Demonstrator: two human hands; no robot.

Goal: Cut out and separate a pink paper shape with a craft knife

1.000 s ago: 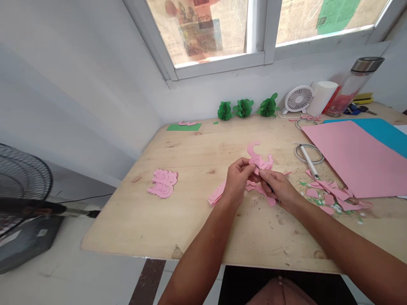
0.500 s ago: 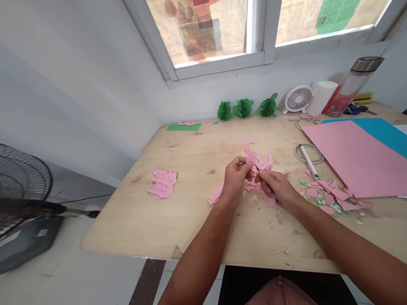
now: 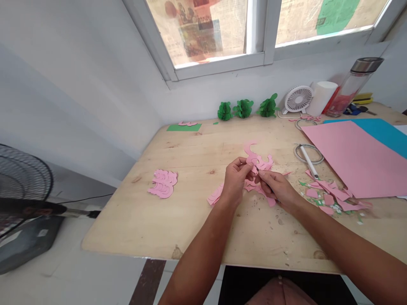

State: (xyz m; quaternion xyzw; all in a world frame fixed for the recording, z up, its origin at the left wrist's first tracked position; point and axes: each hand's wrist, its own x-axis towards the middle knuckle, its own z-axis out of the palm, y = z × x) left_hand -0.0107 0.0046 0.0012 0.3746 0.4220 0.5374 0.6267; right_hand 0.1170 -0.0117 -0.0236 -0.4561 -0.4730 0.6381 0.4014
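Observation:
Both my hands meet over the middle of the wooden table (image 3: 197, 220). My left hand (image 3: 234, 181) and my right hand (image 3: 276, 188) pinch a bundle of pink paper cut-outs (image 3: 258, 160) with curled edges, held just above the tabletop. More pink cut pieces (image 3: 215, 195) lie under and beside my hands. A stack of similar pink cut-outs (image 3: 163, 183) rests to the left, apart from my hands.
Pink paper scraps (image 3: 330, 195) litter the right side by a large pink sheet (image 3: 356, 156) over a blue sheet (image 3: 381, 131). A pen (image 3: 309, 161) lies on a tape ring. Three green paper balls (image 3: 243, 108), a small fan (image 3: 298, 99), a white roll and a bottle (image 3: 352, 87) line the back. A floor fan (image 3: 22, 186) stands left.
The pink bundle turned slightly in my fingers and its curled top shifted a little left; my hands stayed in place.

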